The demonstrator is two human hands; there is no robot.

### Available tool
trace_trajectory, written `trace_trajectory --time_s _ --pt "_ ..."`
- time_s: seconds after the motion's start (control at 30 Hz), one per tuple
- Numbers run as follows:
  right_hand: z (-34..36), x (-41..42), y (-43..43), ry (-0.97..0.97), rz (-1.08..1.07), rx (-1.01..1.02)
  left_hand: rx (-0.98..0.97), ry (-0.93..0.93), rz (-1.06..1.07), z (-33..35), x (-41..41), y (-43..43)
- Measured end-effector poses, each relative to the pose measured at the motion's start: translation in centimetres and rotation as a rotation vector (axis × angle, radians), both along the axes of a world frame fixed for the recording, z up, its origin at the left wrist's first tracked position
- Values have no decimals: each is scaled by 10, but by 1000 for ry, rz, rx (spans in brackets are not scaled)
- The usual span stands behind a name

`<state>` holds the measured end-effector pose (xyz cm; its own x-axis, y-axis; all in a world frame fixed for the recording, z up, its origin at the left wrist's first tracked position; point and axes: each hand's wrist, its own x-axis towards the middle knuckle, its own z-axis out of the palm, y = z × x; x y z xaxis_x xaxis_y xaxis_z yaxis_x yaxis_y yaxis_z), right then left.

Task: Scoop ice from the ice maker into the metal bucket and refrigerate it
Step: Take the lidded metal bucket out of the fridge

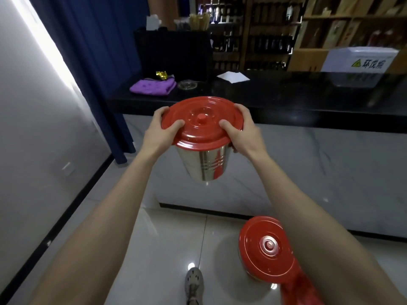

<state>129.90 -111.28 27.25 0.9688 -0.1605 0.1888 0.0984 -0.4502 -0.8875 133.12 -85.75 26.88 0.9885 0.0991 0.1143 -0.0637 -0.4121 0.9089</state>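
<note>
Head view, looking down past two bare forearms: at the centre of the frame a shiny metal bucket [203, 166] hangs in the air, clear of the floor and in front of the marble-fronted counter [286, 95], its base tipped a little toward the viewer. A red lid [201, 119] sits closed on top of it. The left hand [161, 128] grips the lid's rim at 9 o'clock, thumb lying on top and fingers curled over the far edge; the right hand [240, 135] does the same at 3 o'clock, thumb on the lid and fingers wrapped under the rim. Down at 5 o'clock a second red-lidded bucket [267, 245] stands on the glossy tiled floor [165, 238], partly hidden behind the right forearm. At 6 o'clock the toe of a grey shoe [194, 280] shows. On the black counter top, toward 11 o'clock, lies a folded purple cloth [153, 85] with a crumpled gold wrapper [161, 75] touching it and a small glass dish [187, 84] just beside it; a white sheet of paper [233, 76] lies near 12 o'clock, and a white box [361, 60] with a yellow warning triangle sits at 2 o'clock. A dark blue curtain [94, 62] hangs at 10 o'clock.
</note>
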Motion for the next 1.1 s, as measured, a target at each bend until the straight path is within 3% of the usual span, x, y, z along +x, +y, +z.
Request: trace_trajectory --time_s 0.47,1.1 --pt "99 188 -21 -24 -192 32 17 -88 -192 110 242 -33" --pt "93 309 -65 29 -215 41 28 -2 -190 112 356 -83"
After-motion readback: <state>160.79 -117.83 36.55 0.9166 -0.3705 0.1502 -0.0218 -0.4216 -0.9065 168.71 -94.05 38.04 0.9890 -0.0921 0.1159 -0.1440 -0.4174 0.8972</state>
